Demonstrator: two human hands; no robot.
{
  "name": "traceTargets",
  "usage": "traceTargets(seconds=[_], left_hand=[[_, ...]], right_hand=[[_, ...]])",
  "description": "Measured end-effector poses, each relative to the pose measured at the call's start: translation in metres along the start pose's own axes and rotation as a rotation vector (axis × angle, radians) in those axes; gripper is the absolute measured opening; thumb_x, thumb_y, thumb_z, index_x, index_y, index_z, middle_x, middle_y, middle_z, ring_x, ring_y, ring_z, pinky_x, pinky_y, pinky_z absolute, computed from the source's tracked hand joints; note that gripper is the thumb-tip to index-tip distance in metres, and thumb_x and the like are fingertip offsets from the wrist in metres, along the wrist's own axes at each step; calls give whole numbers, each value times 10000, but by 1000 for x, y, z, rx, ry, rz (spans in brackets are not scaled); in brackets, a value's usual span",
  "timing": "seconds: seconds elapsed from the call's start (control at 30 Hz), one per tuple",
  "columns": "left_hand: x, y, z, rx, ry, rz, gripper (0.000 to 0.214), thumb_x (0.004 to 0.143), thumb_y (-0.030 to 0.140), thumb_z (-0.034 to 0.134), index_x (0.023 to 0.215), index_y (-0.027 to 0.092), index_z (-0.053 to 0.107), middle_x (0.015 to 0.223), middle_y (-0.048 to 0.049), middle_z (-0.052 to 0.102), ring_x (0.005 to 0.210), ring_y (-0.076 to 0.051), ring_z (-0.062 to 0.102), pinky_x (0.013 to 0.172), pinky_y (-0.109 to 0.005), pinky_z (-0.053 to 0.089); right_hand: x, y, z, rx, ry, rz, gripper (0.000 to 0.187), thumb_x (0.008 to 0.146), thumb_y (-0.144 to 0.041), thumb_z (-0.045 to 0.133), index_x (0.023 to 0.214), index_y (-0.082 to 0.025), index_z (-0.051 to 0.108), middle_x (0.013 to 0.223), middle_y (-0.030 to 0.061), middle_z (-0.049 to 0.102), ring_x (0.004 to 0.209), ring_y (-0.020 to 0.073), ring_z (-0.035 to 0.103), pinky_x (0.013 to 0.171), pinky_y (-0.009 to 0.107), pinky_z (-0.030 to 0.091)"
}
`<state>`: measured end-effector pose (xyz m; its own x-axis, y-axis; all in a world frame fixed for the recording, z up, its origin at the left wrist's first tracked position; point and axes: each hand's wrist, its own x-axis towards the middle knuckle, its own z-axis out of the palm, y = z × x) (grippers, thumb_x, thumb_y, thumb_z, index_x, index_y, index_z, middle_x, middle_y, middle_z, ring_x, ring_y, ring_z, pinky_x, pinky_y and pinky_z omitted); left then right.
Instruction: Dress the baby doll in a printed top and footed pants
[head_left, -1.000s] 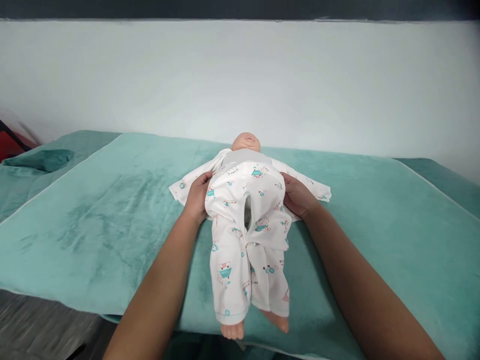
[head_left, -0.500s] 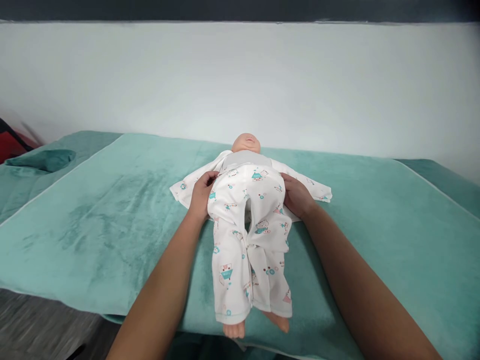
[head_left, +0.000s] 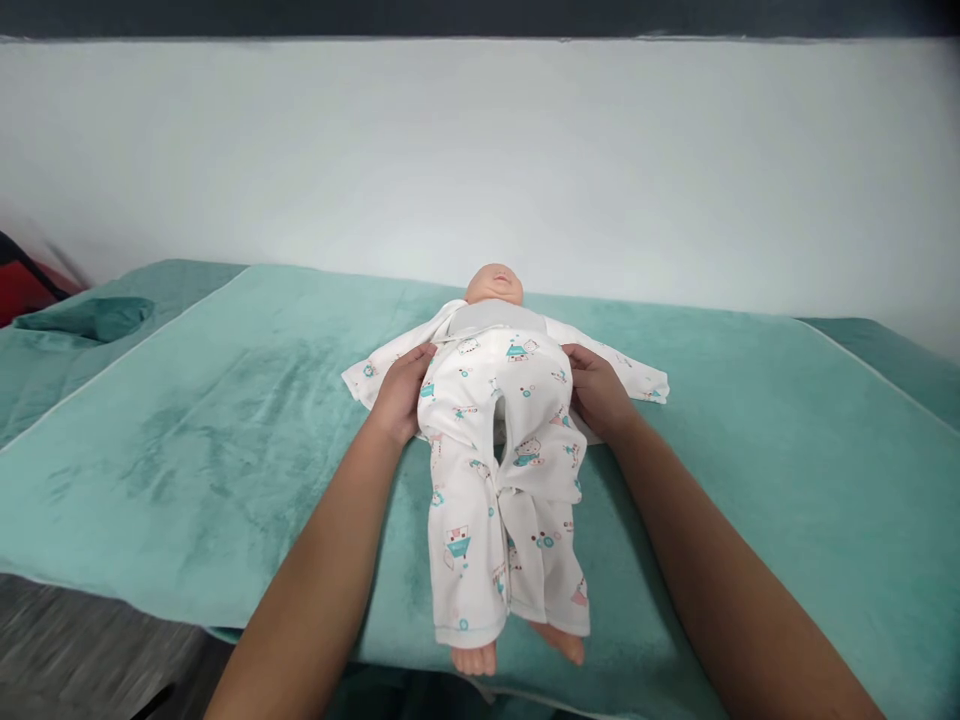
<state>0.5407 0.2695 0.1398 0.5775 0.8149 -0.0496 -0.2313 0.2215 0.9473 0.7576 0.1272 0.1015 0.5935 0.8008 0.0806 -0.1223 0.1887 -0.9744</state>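
Note:
A baby doll lies on its back, head toward the wall and bare feet toward me. It wears printed white pants with an opening at the crotch, pulled up to the grey-white belly. A white long-sleeved shirt is spread open beneath it, sleeves out to both sides. My left hand is closed at the left side of the waistband, thumb and fingers pinching the cloth. At the opposite hip, my right hand grips the pants' edge; some of its fingertips are hidden behind the fabric.
A teal plush cover lies under the doll, with its front edge just past the feet. Behind it rises a white wall. A red and black item sits at the far left, and grey flooring shows at lower left.
The left fingers have closed a little more at the waistband. Otherwise the hands and doll hold nearly the same place; the view has shifted slightly.

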Motion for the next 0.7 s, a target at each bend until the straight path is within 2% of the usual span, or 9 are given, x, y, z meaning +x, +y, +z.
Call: traceTargets(seconds=[0.07, 0.13, 0.2, 0.3, 0.4, 0.47, 0.57, 0.7], left_hand=[[2, -2, -1, 5, -22, 18, 208, 709, 315, 746, 829, 153, 694, 761, -27, 678, 727, -183, 606, 724, -304, 500], [5, -4, -1, 118, 26, 96, 176, 725, 305, 739, 825, 167, 698, 786, -17, 675, 764, -174, 607, 757, -292, 496], [7, -5, -2, 270, 74, 206, 188, 752, 304, 731, 901, 191, 718, 884, -16, 700, 860, -177, 623, 829, -285, 490], [11, -5, -2, 428, 41, 342, 250, 800, 330, 708, 1025, 224, 727, 1093, -33, 708, 1025, -196, 627, 928, -294, 472], [15, -3, 0, 532, 0, 406, 196, 838, 342, 668, 978, 219, 729, 1120, -35, 707, 1053, -205, 623, 943, -296, 462], [19, -1, 2, 603, 13, 404, 181, 878, 353, 611, 920, 209, 713, 1021, -27, 719, 999, -205, 625, 905, -296, 460], [29, 4, 5, 710, 51, 379, 232, 931, 362, 523, 843, 200, 663, 885, -16, 703, 904, -201, 615, 835, -299, 446], [43, 10, 6, 830, 91, 368, 262, 958, 349, 475, 783, 201, 602, 869, -20, 692, 869, -201, 603, 814, -310, 424]], right_hand=[[0, -1, 2, 15, 6, 18, 211, 617, -182, 691, 821, -228, 658, 795, -17, 703, 772, 193, 644, 700, 325, 505], [-2, -2, 4, -70, 28, -6, 173, 658, -217, 670, 828, -229, 642, 807, -16, 691, 783, 193, 628, 710, 324, 500], [-5, -3, 6, -236, 57, -101, 142, 728, -254, 636, 868, -234, 640, 872, -8, 689, 836, 195, 612, 751, 326, 496], [-8, -5, 8, -444, 102, -292, 177, 820, -277, 588, 983, -247, 651, 1022, 18, 679, 964, 205, 597, 868, 349, 487], [-5, -5, 8, -524, 117, -423, 206, 879, -287, 562, 1052, -260, 670, 1134, 42, 658, 1086, 214, 591, 982, 385, 457], [0, -6, 8, -519, 93, -465, 167, 887, -296, 573, 1010, -263, 681, 1193, 48, 648, 1149, 218, 586, 1040, 403, 433], [10, -12, 10, -468, 6, -447, 80, 861, -313, 623, 904, -256, 659, 1268, 54, 643, 1222, 234, 572, 1092, 432, 405], [19, -32, 19, -504, -148, -373, 70, 837, -314, 661, 848, -247, 643, 1345, 51, 632, 1272, 255, 556, 1114, 460, 377]])
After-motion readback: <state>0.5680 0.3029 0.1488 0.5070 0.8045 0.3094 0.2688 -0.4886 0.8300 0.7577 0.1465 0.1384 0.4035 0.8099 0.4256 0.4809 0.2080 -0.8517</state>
